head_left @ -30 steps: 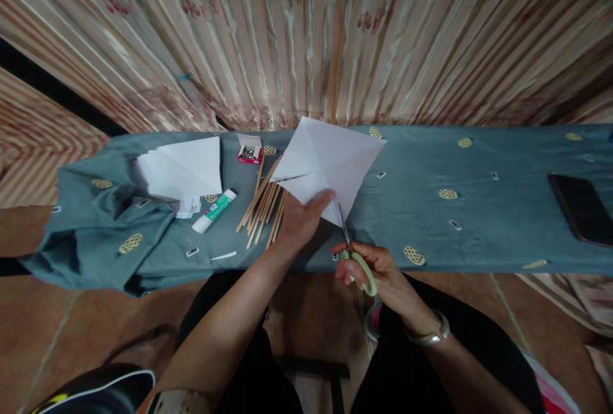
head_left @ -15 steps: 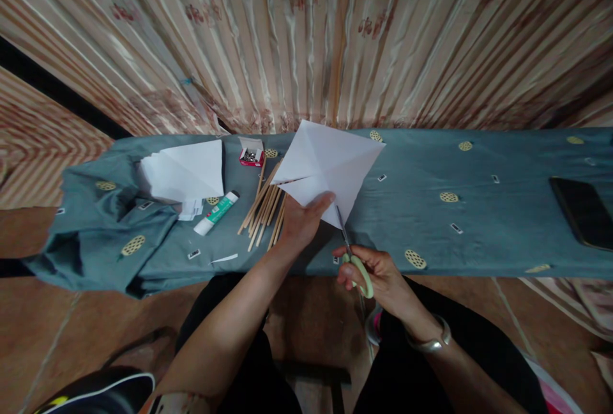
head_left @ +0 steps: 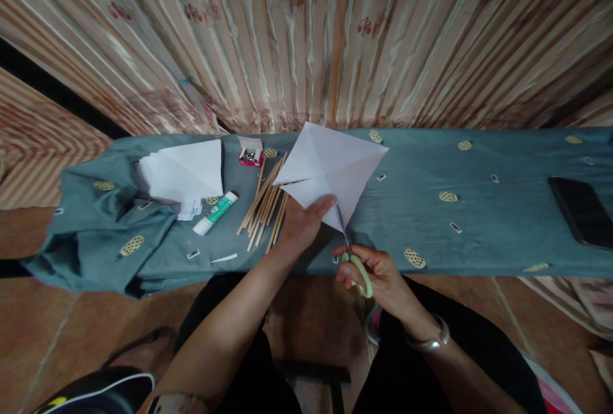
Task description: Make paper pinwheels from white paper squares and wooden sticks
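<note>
A creased white square of paper (head_left: 342,161) is gripped near its lower edge by my left hand (head_left: 306,219), thumb on top, fingers hidden beneath. A slit runs into the sheet from its left corner. My right hand (head_left: 376,270) is closed round the green handles of the scissors (head_left: 357,271). Their blades point up at the paper's lower corner, beside my left thumb, and lie over or in the sheet there. Under and left of the paper rests a bundle of thin wooden sticks (head_left: 261,213).
To the left lie a stack of white paper (head_left: 186,168), a glue stick (head_left: 215,213), small paper scraps (head_left: 223,258) and an open red box of metal pins (head_left: 250,153). A black phone (head_left: 582,213) sits far right on the blue-green cloth (head_left: 502,235). A curtain (head_left: 306,37) hangs behind.
The paper has shifted very slightly to the right, with the left hand still on it. The scissors stay at the lower corner, nearly unmoved.
</note>
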{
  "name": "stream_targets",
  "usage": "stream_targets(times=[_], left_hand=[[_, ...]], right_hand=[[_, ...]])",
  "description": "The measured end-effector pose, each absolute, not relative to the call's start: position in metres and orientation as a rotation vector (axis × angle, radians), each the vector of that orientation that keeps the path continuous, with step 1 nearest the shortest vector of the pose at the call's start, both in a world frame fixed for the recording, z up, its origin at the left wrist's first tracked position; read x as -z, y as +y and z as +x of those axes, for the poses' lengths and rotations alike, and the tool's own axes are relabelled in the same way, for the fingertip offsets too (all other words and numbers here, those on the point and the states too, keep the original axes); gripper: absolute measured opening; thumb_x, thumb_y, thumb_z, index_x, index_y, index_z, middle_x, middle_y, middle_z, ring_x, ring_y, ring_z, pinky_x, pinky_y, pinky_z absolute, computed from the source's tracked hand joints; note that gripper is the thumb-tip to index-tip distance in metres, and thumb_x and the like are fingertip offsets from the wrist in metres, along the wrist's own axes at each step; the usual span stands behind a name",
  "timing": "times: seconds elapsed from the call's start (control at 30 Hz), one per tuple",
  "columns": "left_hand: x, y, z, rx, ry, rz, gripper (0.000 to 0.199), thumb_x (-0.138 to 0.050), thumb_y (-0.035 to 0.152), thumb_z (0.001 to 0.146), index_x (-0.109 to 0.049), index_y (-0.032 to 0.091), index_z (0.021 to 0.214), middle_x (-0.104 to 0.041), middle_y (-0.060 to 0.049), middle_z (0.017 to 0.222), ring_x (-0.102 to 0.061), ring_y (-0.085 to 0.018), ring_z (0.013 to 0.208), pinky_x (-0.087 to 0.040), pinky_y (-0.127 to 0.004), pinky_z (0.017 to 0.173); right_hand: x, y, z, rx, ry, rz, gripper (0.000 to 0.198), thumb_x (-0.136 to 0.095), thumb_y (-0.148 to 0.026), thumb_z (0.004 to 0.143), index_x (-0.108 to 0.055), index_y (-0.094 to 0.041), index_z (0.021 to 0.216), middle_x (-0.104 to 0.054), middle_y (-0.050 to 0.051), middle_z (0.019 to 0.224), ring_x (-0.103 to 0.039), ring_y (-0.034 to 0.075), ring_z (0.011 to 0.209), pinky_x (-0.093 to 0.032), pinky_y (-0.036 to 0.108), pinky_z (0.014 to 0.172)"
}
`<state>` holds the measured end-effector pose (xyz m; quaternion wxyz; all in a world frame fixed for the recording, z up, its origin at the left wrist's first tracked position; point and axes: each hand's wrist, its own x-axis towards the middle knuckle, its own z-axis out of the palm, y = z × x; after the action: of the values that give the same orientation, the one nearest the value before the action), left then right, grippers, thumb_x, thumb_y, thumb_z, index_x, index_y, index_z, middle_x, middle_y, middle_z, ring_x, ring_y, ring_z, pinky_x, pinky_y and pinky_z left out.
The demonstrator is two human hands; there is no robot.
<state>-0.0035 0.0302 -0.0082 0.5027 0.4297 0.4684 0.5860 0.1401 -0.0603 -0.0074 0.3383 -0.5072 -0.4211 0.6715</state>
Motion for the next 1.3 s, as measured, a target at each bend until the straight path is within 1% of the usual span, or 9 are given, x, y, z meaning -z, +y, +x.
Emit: stream_targets(times=[0.17, 0.37, 0.43, 0.53, 0.67, 0.87, 1.07, 1.17, 1.3], left_hand=[[0.0094, 0.0295, -0.004, -1.384, 1.156, 1.05, 0.037, -0.078, 0.031, 0.067, -0.066, 0.02, 0.1, -0.076, -0.005, 0.094, -0.072, -0.025, 0.093, -0.056, -0.04, 0.089], [0.0093, 0.0297, -0.0044, -1.356, 1.208, 1.063, 0.029, -0.078, 0.027, 0.068, -0.068, 0.021, 0.095, -0.076, -0.007, 0.096, -0.071, -0.025, 0.094, -0.056, -0.041, 0.091], [0.008, 0.0294, -0.0045, -1.364, 1.204, 1.062, 0.029, -0.077, 0.028, 0.068, -0.068, 0.021, 0.095, -0.076, -0.006, 0.096, -0.071, -0.025, 0.093, -0.057, -0.041, 0.09], [0.0073, 0.0289, -0.006, -1.367, 1.2, 1.079, 0.027, -0.076, 0.032, 0.068, -0.068, 0.021, 0.091, -0.075, -0.007, 0.092, -0.071, -0.024, 0.085, -0.058, -0.04, 0.084], [0.0088, 0.029, -0.0085, -1.368, 1.173, 1.081, 0.029, -0.075, 0.034, 0.069, -0.066, 0.021, 0.093, -0.073, -0.007, 0.092, -0.07, -0.025, 0.086, -0.058, -0.04, 0.083], [0.0072, 0.0296, -0.0082, -1.361, 1.166, 1.094, 0.029, -0.074, 0.038, 0.068, -0.061, 0.022, 0.088, -0.071, -0.004, 0.085, -0.069, -0.023, 0.08, -0.058, -0.038, 0.079], [0.0049, 0.0292, -0.0068, -1.311, 1.171, 1.085, 0.033, -0.074, 0.043, 0.065, -0.059, 0.023, 0.087, -0.069, -0.003, 0.082, -0.068, -0.023, 0.077, -0.056, -0.039, 0.075], [0.0065, 0.0283, -0.0062, -1.293, 1.168, 1.073, 0.034, -0.075, 0.041, 0.065, -0.059, 0.023, 0.089, -0.071, -0.004, 0.084, -0.069, -0.023, 0.079, -0.056, -0.038, 0.077], [0.0061, 0.026, -0.006, -1.275, 1.176, 1.061, 0.031, -0.074, 0.033, 0.065, -0.06, 0.022, 0.09, -0.073, -0.005, 0.089, -0.069, -0.024, 0.081, -0.056, -0.038, 0.079]], right_hand=[[0.0087, -0.0606, 0.1391, -1.762, -1.051, -1.329, 0.051, -0.079, -0.062, 0.065, -0.069, -0.018, 0.089, -0.063, -0.002, 0.06, -0.056, 0.009, 0.049, -0.046, 0.02, 0.046], [0.0078, -0.0601, 0.1386, -1.778, -0.994, -1.351, 0.05, -0.083, -0.058, 0.061, -0.069, -0.019, 0.087, -0.063, -0.003, 0.057, -0.057, 0.009, 0.048, -0.048, 0.022, 0.048], [0.0077, -0.0599, 0.1386, -1.784, -0.98, -1.349, 0.05, -0.084, -0.058, 0.06, -0.069, -0.018, 0.087, -0.064, -0.003, 0.058, -0.057, 0.009, 0.048, -0.049, 0.022, 0.049], [0.0073, -0.0596, 0.1385, -1.786, -0.977, -1.355, 0.05, -0.085, -0.057, 0.059, -0.069, -0.018, 0.086, -0.064, -0.003, 0.057, -0.056, 0.008, 0.048, -0.048, 0.021, 0.049], [0.0062, -0.06, 0.1382, -1.791, -0.96, -1.362, 0.051, -0.085, -0.058, 0.059, -0.068, -0.019, 0.086, -0.063, -0.004, 0.058, -0.056, 0.008, 0.048, -0.048, 0.021, 0.049], [0.007, -0.0614, 0.1381, -1.765, -0.989, -1.347, 0.05, -0.083, -0.058, 0.062, -0.068, -0.018, 0.088, -0.062, -0.004, 0.058, -0.058, 0.01, 0.05, -0.049, 0.021, 0.049], [0.0059, -0.0611, 0.1394, -1.767, -0.992, -1.34, 0.051, -0.083, -0.06, 0.061, -0.067, -0.02, 0.088, -0.063, -0.004, 0.058, -0.057, 0.009, 0.049, -0.05, 0.022, 0.049], [0.0047, -0.0608, 0.141, -1.747, -1.032, -1.335, 0.05, -0.081, -0.062, 0.064, -0.068, -0.02, 0.088, -0.065, -0.002, 0.061, -0.059, 0.009, 0.05, -0.051, 0.023, 0.051], [0.0028, -0.0602, 0.1424, -1.741, -1.067, -1.338, 0.05, -0.079, -0.063, 0.065, -0.068, -0.02, 0.088, -0.065, -0.002, 0.062, -0.059, 0.01, 0.052, -0.052, 0.023, 0.052]])
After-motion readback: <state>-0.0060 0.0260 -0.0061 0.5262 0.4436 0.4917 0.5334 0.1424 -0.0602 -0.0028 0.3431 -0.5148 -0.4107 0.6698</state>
